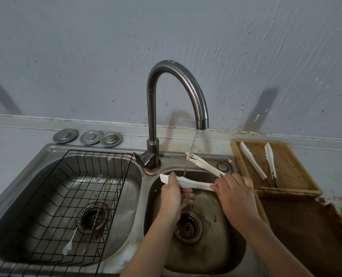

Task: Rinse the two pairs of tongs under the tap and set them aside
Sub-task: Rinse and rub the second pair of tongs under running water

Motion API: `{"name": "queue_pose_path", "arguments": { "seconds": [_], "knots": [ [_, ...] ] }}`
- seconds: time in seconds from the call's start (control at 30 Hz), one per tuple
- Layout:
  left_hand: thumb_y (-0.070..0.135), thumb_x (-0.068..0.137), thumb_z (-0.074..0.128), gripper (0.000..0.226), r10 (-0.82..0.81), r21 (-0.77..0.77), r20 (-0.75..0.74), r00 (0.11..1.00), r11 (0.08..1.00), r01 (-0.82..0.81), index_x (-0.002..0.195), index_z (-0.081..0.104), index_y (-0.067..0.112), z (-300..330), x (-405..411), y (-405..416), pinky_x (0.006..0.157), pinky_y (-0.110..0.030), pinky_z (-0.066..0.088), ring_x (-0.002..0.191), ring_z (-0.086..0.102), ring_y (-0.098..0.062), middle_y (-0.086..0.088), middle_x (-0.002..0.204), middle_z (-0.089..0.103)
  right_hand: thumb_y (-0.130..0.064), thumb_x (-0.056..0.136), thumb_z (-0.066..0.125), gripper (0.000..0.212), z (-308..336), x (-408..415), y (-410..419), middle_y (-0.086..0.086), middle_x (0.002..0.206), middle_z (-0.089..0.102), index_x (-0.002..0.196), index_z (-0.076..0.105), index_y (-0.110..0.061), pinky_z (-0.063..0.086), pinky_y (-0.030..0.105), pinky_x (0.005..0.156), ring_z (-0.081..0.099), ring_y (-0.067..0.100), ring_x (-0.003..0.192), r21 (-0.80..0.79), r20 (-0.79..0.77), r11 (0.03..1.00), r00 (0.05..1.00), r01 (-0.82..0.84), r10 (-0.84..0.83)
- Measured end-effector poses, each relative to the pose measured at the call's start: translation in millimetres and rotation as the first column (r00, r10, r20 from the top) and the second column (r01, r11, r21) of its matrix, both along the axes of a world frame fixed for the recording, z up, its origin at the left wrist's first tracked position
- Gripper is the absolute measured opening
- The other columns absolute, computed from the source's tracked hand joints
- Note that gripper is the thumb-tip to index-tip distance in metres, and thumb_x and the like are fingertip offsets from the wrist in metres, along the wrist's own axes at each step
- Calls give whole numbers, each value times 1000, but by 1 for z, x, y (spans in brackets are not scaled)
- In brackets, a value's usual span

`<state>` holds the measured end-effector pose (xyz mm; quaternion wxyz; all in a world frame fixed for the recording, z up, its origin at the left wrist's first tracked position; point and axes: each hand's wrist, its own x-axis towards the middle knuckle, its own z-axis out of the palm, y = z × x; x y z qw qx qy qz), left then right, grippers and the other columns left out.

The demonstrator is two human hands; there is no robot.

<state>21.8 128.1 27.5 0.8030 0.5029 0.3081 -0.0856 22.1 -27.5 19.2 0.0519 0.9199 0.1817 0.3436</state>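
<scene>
Over the right-hand basin of the stainless-steel double sink (140, 220), a pair of white plastic tongs (194, 181) is held spread open under a thin stream of water (192, 148) running from the curved grey metal tap (156, 108). The tongs' hinge end is gripped by the right hand (236, 198), whose fingers are curled over it. The nearer arm of the tongs is pinched by the left hand (173, 198), thumb on top and fingers curled beneath. The farther arm is angled up toward the tap, and its tip, marked with brownish residue, is struck by the water.

A second pair of white plastic tongs (259, 163) is laid open, arms apart, in a shallow wooden tray (290, 166) on the surface to the right of the sink, well apart from the hands. A darker brown tray (306, 226) is set just in front of the wooden one.

A black wire rack (66, 196) is seated in the left basin, and long thin metal utensils (86, 216) are laid across it. Three round metal sink plugs (88, 136) are lined up on the ledge behind the left basin. The grey wall behind is seen to be speckled with dark spots. No brand, label or writing can be read anywhere.
</scene>
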Motion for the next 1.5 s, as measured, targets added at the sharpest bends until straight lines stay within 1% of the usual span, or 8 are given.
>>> {"name": "queue_pose_path", "arguments": {
  "seconds": [0.2, 0.3, 0.43, 0.6, 0.8, 1.0, 1.2, 1.5],
  "knots": [
    [22, 84, 69, 28, -139, 41, 11, 990, 989, 139, 89, 60, -4, -1, 0, -9, 40, -20, 48, 40, 60, -12, -9, 61, 61, -32, 71, 63, 14, -2, -2, -12, -3, 69, 61, 72, 63, -19, 51, 37, 63, 62, 16, 65, 18, -137, 1000, 991, 6, -3],
    [33, 92, 56, 34, -149, 9, -3, 989, 989, 149, 89, 61, 0, -7, 2, -4, 47, -24, 55, 51, 69, -18, -13, 66, 70, -29, 67, 71, 13, -7, -3, -22, -4, 72, 61, 74, 63, -21, 49, 35, 65, 63, 15, 69, 35, -208, 999, 978, 12, -4],
    [45, 99, 31, 53, -81, -26, -92, 992, 997, 79, 84, 56, 1, -11, 6, 2, 51, -29, 58, 55, 70, -22, -15, 63, 71, -27, 73, 64, 6, -13, -6, -27, -5, 76, 61, 76, 62, -22, 46, 35, 68, 62, 16, 74, 69, -258, 997, 966, 37, -18],
    [18, 81, 72, 33, -155, 64, -59, 986, 985, 159, 104, 57, 0, -16, -4, -10, 65, -31, 61, 71, 74, -23, -17, 84, 73, -29, 70, 65, 8, -10, -7, -18, -6, 74, 61, 74, 62, -23, 47, 34, 65, 62, 14, 71, 59, -279, 998, 960, 27, -9],
    [25, 98, 46, 37, 108, -127, -74, 991, 985, -117, 113, 54, -8, -15, 12, 19, 47, -26, 58, 54, 68, -20, -21, 84, 67, -23, 67, 74, 13, -3, -7, -20, -6, 75, 62, 74, 63, -23, 45, 33, 66, 63, 16, 73, 72, -278, 997, 961, 18, 3],
    [-1, 84, 64, 46, 69, -183, 91, 993, 982, -51, 120, 43, 18, -9, -3, 3, 73, -38, 60, 80, 70, -25, -14, 101, 65, -16, 65, 80, 19, -2, -8, -19, -2, 76, 64, 76, 64, -19, 47, 37, 67, 64, 19, 75, 136, -297, 990, 955, 30, 12],
    [24, 93, 54, 24, -91, -101, 124, 988, 989, 104, 104, 54, 3, -5, 6, 16, 64, -35, 61, 62, 71, -19, -16, 90, 69, -16, 67, 79, 16, 1, -12, -35, -2, 78, 65, 78, 66, -18, 50, 38, 70, 66, 19, 78, 185, -339, 982, 941, 46, 20],
    [15, 98, 45, 15, -273, 115, 181, 945, 960, 255, 96, 53, 3, 4, 12, 25, 78, -32, 58, 89, 70, -23, -17, 98, 70, -32, 81, 67, 18, -2, -10, -43, -2, 113, 46, 92, 64, -17, 35, 27, 90, 35, 10, 110, 428, -544, 892, 830, 145, 126]
  ]
}}
